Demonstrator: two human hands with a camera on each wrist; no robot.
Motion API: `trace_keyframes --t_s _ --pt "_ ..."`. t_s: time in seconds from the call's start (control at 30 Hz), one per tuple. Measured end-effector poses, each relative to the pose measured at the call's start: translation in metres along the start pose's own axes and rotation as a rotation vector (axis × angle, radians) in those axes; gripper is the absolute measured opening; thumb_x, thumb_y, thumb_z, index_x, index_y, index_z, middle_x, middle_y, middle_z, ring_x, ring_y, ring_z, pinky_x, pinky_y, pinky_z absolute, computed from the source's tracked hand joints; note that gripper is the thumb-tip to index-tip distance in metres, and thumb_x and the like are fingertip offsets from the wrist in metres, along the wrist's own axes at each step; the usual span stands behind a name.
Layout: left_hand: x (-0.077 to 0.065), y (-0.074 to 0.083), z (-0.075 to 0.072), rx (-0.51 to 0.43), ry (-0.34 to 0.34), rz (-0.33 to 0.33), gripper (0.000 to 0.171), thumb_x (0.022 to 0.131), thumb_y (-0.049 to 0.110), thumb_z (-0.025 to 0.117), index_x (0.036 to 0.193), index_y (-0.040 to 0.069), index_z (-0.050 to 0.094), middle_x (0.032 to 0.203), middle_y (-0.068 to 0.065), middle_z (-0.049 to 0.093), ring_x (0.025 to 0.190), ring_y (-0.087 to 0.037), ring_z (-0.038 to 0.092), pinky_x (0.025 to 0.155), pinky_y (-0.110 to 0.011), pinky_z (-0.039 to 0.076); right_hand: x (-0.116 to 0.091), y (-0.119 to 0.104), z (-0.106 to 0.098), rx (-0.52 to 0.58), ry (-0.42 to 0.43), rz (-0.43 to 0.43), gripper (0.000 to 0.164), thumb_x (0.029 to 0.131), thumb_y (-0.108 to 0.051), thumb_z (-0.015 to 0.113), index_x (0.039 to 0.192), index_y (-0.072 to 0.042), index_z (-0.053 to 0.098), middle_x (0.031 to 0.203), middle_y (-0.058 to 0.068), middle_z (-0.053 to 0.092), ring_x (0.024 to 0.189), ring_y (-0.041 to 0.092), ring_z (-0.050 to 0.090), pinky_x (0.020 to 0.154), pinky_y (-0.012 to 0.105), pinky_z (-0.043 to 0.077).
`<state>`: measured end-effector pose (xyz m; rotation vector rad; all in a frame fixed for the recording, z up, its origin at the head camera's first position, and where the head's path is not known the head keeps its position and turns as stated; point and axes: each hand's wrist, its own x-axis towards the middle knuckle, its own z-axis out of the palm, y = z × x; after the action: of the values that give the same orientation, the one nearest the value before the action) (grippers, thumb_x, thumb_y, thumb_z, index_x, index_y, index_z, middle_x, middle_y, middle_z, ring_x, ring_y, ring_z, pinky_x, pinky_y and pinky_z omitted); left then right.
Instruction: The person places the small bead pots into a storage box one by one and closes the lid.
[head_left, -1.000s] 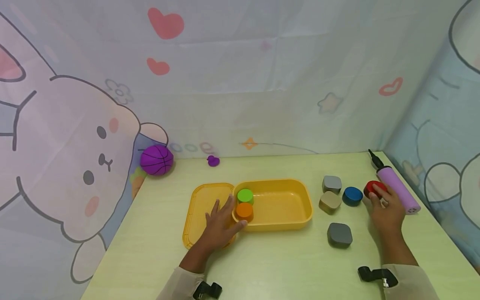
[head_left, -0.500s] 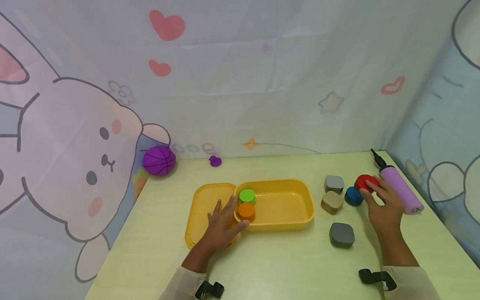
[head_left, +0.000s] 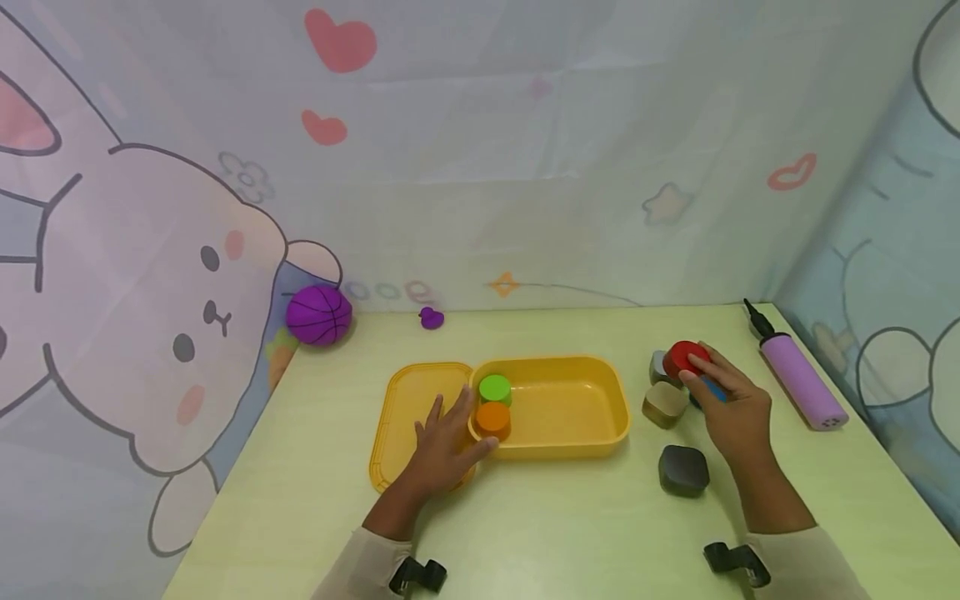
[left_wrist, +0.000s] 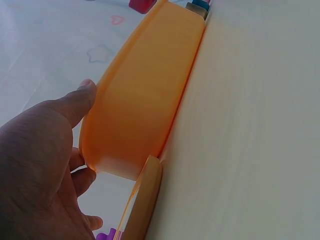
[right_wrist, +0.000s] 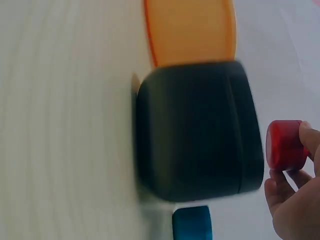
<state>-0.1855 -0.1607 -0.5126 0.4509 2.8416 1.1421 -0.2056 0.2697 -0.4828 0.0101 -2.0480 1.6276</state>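
My right hand (head_left: pixel 738 417) pinches a red round block (head_left: pixel 684 359) between thumb and fingers, lifted above the table. Below and around it stand a blue round block (head_left: pixel 712 388), partly hidden by the hand, a light grey block (head_left: pixel 657 367), partly covered by the red one, and a beige block (head_left: pixel 664 404). Nearer me sits a dark grey rounded-square block (head_left: pixel 684 472), large in the right wrist view. Fingers spread, my left hand (head_left: pixel 442 454) touches the left end of a yellow box (head_left: pixel 622 425). A green round block (head_left: pixel 495 389) and an orange one (head_left: pixel 492 421) are inside that box.
Under the left hand a yellow lid (head_left: pixel 397 417) lies flat beside the box. A purple hand pump (head_left: pixel 802 379) rests at the right edge of the table. At the back left are a purple ball (head_left: pixel 319 316) and a small purple duck (head_left: pixel 431 317).
The right hand has lifted the red round block and carried it left, away from the pump, over the blue and light grey blocks. The left hand stays at the box.
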Motion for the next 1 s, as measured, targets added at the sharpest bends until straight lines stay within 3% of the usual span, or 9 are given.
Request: trace_keyframes --t_s 0.13,0.37,0.47,0.53,0.6,0.73,1.0 --pt "0.000 -0.001 0.000 0.002 -0.001 -0.002 0.092 0.105 0.060 0.062 0.176 0.018 0.021 0.184 -0.001 0.016 0.171 -0.050 -0.002 0.120 -0.091 -0.009 -0.004 -0.014 0.013 0.011 -0.056 0.017 0.036 0.102 -0.006 0.077 0.137 0.003 0.074 0.158 0.008 0.065 0.136 -0.009 0.060 0.104 0.007 0.050" --pt "0.001 -0.003 0.001 0.006 -0.002 0.006 0.091 0.106 0.061 0.061 0.176 0.019 0.020 0.184 0.000 0.015 0.171 -0.050 -0.003 0.120 -0.091 -0.009 -0.011 -0.034 0.040 0.053 -0.135 -0.004 0.035 0.102 -0.005 0.077 0.134 0.007 0.074 0.157 0.022 0.062 0.126 -0.014 0.062 0.102 0.010 0.053" --pt "0.001 -0.002 0.001 0.002 -0.002 0.006 0.092 0.106 0.061 0.061 0.176 0.019 0.020 0.184 -0.001 0.016 0.171 -0.050 -0.003 0.120 -0.091 -0.009 -0.014 -0.042 0.050 0.043 -0.180 0.015 0.037 0.102 -0.009 0.077 0.137 0.005 0.073 0.159 0.023 0.060 0.124 -0.016 0.060 0.099 0.008 0.053" --pt "0.000 -0.001 0.001 0.000 0.002 0.006 0.092 0.106 0.061 0.062 0.176 0.018 0.021 0.184 -0.001 0.017 0.171 -0.050 -0.002 0.120 -0.091 -0.009 -0.016 -0.047 0.056 0.034 -0.203 0.039 0.038 0.102 -0.011 0.077 0.138 0.003 0.073 0.160 0.021 0.061 0.125 -0.010 0.064 0.097 0.008 0.054" --pt "0.000 0.000 0.001 -0.004 0.002 0.003 0.092 0.106 0.061 0.062 0.176 0.018 0.021 0.184 -0.002 0.017 0.171 -0.050 -0.002 0.120 -0.091 -0.009 -0.017 -0.050 0.062 0.036 -0.221 0.060 0.039 0.102 -0.012 0.078 0.138 0.002 0.074 0.160 0.018 0.061 0.133 0.006 0.068 0.095 0.008 0.054" --pt "0.000 0.001 0.001 -0.010 -0.002 -0.003 0.092 0.105 0.060 0.063 0.176 0.018 0.021 0.184 -0.001 0.017 0.171 -0.050 -0.003 0.121 -0.090 -0.010 -0.018 -0.051 0.073 0.069 -0.246 0.078 0.039 0.101 -0.011 0.078 0.138 0.002 0.074 0.160 0.018 0.061 0.146 0.035 0.062 0.095 0.008 0.055" --pt "0.000 0.001 0.001 0.002 0.003 -0.004 0.092 0.105 0.059 0.063 0.176 0.017 0.022 0.184 -0.001 0.017 0.171 -0.050 -0.001 0.121 -0.091 -0.008 -0.021 -0.043 0.095 0.118 -0.274 0.095 0.038 0.099 -0.008 0.081 0.134 0.004 0.075 0.157 0.018 0.064 0.143 0.035 0.065 0.095 0.011 0.057"
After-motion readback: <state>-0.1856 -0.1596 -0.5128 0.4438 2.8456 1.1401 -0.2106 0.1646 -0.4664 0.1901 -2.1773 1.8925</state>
